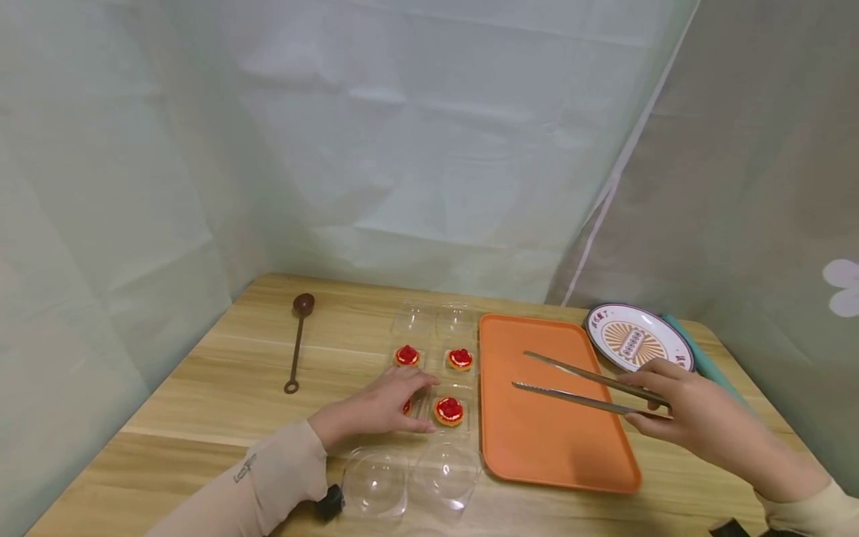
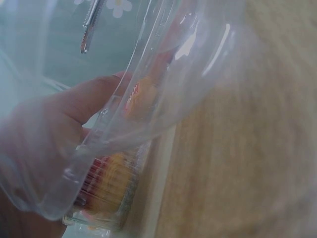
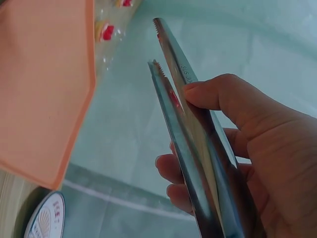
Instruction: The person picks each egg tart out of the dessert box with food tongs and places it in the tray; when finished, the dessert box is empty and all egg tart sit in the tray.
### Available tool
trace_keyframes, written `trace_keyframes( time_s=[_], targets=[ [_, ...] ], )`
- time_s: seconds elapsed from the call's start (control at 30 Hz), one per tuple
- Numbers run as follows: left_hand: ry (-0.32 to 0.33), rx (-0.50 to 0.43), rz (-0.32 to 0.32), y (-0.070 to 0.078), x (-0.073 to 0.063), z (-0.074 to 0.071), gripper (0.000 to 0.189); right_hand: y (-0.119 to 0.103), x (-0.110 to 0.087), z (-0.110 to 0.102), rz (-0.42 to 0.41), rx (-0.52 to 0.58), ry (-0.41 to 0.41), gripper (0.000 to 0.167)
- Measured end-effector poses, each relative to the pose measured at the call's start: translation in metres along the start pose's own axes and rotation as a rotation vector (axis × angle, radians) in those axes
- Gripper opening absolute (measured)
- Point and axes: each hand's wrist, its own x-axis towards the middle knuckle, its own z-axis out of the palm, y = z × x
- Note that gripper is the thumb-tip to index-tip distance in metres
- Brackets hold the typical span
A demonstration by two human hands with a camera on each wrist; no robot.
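Observation:
My right hand (image 1: pixel 691 406) grips metal tongs (image 1: pixel 590 384) above the orange tray (image 1: pixel 557 455); the two arms stand apart with nothing between their tips. In the right wrist view the thumb lies along one arm of the tongs (image 3: pixel 193 134). My left hand (image 1: pixel 392 403) is at the nearer clear plastic box (image 1: pixel 463 426), thumb and fingers apart. Just past its fingertips sits a red-topped tart (image 1: pixel 448 411); another tart (image 1: pixel 406 407) is mostly hidden under the hand. The box's domed lid (image 1: pixel 376 485) lies folded back toward me and partly covers the left wrist view.
Behind stands a second opened clear box with two tarts, a left one (image 1: pixel 406 355) and a right one (image 1: pixel 460 359). A brown ladle (image 1: pixel 297 347) lies at the left. A patterned plate (image 1: pixel 661 347) overlaps the tray's far right side, beside a teal roll (image 1: pixel 705 362).

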Motion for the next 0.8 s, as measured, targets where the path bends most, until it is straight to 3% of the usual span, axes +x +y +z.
trace_keyframes(
  time_s=[0.53, 0.8],
  targets=[
    [0.007, -0.013, -0.004, -0.001, 0.000, 0.001, 0.073, -0.030, 0.032, 0.016, -0.038, 0.093, -0.218, 0.031],
    [0.011, 0.000, -0.002, -0.001, 0.000, 0.001, 0.074, -0.042, 0.044, 0.029, -0.051, 0.119, -0.270, 0.030]
  ],
)
